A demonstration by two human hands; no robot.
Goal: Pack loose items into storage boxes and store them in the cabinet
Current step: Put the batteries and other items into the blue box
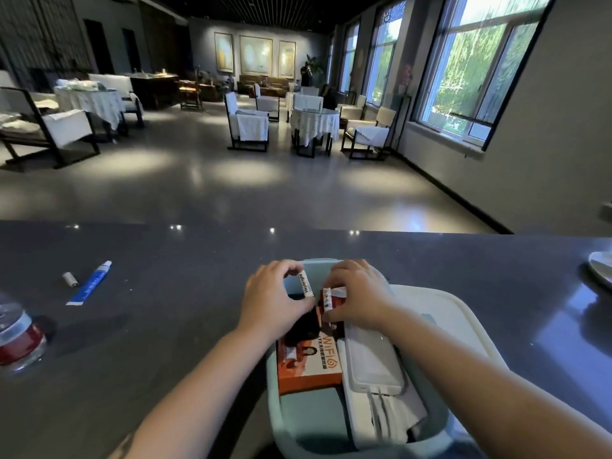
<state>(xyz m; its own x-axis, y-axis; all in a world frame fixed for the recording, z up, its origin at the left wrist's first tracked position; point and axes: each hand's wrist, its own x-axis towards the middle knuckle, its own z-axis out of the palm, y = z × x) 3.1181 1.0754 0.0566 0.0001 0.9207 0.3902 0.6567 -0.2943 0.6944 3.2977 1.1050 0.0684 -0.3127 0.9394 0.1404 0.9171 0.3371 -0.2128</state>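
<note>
A small white labelled tube is pinched between the thumb and curled fingers of the left hand, and a second small red-and-white tube is clamped in the bent fingers of the right hand; both are held just over the far end of the pale blue storage box, presumably so that they can be set down into the gap left there. Inside the box an orange carton printed with "WIFI" is laid flat on the left, and a white lidded case with folded white material below it is seen on the right. A pale lid is lying just beside the box on the dark worktop, probably kept near for closing. Well apart to the left, a blue-and-white tube and a small cylinder that may be a battery are left unpacked. A bottle is cut off at the left edge and a plate at the right. The box's far interior is hidden by the hands, the labels cannot be read with certainty, and no cabinet is in view.
</note>
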